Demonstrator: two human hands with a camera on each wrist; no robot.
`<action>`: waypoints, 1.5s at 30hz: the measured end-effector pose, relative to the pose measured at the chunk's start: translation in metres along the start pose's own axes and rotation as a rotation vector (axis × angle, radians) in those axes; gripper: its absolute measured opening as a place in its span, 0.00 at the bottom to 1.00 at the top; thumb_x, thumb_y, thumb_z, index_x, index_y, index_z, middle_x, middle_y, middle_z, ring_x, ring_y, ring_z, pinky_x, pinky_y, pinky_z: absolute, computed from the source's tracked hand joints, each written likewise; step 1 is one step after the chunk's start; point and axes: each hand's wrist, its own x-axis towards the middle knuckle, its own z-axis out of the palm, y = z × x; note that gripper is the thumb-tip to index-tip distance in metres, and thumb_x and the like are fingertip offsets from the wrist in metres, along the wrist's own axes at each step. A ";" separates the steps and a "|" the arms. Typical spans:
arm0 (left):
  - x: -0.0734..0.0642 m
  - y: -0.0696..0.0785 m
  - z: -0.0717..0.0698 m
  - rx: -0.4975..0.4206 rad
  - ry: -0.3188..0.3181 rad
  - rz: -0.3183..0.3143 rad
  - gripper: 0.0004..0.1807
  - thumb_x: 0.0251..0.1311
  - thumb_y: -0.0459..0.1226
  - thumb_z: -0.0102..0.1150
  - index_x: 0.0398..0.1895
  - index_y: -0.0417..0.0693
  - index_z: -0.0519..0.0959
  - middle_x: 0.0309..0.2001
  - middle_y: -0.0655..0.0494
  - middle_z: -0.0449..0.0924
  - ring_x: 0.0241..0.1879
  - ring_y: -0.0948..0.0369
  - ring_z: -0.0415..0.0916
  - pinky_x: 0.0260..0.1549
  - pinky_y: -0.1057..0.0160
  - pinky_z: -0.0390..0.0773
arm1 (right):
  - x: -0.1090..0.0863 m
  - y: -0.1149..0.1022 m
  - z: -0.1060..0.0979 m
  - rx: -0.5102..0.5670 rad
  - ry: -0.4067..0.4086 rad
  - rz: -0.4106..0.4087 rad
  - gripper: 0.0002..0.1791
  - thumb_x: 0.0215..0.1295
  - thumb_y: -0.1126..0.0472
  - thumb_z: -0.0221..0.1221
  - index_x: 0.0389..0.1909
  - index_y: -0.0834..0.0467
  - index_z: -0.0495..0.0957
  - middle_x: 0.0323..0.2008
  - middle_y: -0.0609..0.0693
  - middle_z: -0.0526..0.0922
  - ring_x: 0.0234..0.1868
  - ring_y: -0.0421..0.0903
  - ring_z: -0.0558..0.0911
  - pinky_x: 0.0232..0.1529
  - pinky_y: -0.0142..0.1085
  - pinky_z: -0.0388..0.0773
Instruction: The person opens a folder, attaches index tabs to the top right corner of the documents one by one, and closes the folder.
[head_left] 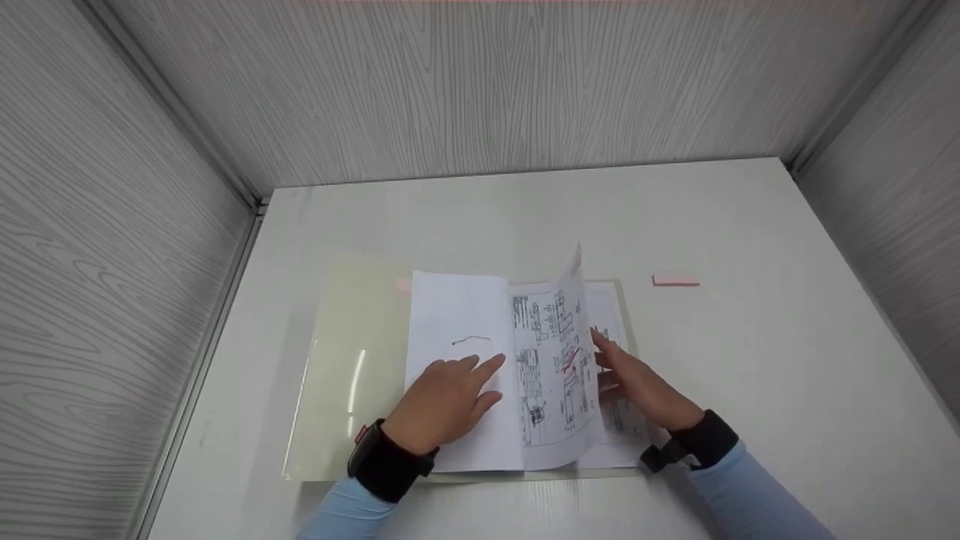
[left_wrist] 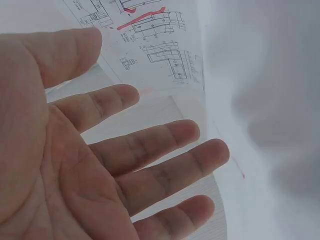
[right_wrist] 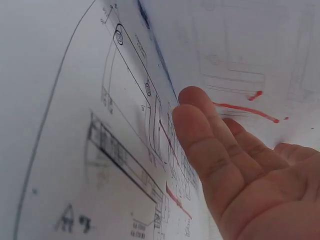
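Observation:
A clear-covered, pale yellow folder (head_left: 341,390) lies spread on the table with a stack of papers in it. Over the blank-backed left page (head_left: 457,300), which bears a thin red mark, my left hand (head_left: 446,401) has its fingers spread, the index tip near the fold. A sheet with technical drawings and a red stroke (head_left: 551,390) stands partly lifted and curved. My right hand (head_left: 637,382) is at its right edge, some fingers hidden behind it. In the right wrist view, the right fingers (right_wrist: 192,122) are extended beneath the raised sheet, above another printed drawing (right_wrist: 130,150).
A small pink eraser-like block (head_left: 676,280) lies on the white table (head_left: 765,360) to the right of the folder. A pale pink tab (head_left: 403,285) shows beside the left page's upper edge. Grey wood-patterned panels (head_left: 480,90) enclose the table at the back and sides.

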 end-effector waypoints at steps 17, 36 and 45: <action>0.000 -0.020 -0.061 0.023 0.428 -0.049 0.16 0.64 0.29 0.52 0.55 0.41 0.79 0.41 0.48 0.82 0.39 0.54 0.80 0.36 0.59 0.80 | 0.025 -0.005 0.068 -0.656 -0.092 -0.310 0.30 0.76 0.48 0.43 0.76 0.41 0.47 0.74 0.46 0.52 0.73 0.47 0.54 0.68 0.49 0.57; 0.031 0.017 -0.024 0.163 -0.074 0.013 0.23 0.59 0.34 0.59 0.60 0.48 0.76 0.45 0.50 0.81 0.39 0.54 0.79 0.37 0.56 0.80 | 0.032 -0.004 0.089 -0.892 -0.080 -0.284 0.35 0.68 0.34 0.47 0.73 0.36 0.53 0.76 0.51 0.44 0.73 0.51 0.53 0.67 0.48 0.59; 0.065 0.025 -0.015 0.178 -0.159 -0.006 0.24 0.58 0.40 0.63 0.59 0.49 0.75 0.42 0.50 0.79 0.38 0.53 0.76 0.37 0.55 0.79 | 0.034 -0.005 0.095 -0.920 -0.080 -0.287 0.39 0.67 0.33 0.46 0.74 0.44 0.53 0.76 0.51 0.45 0.73 0.51 0.54 0.68 0.47 0.57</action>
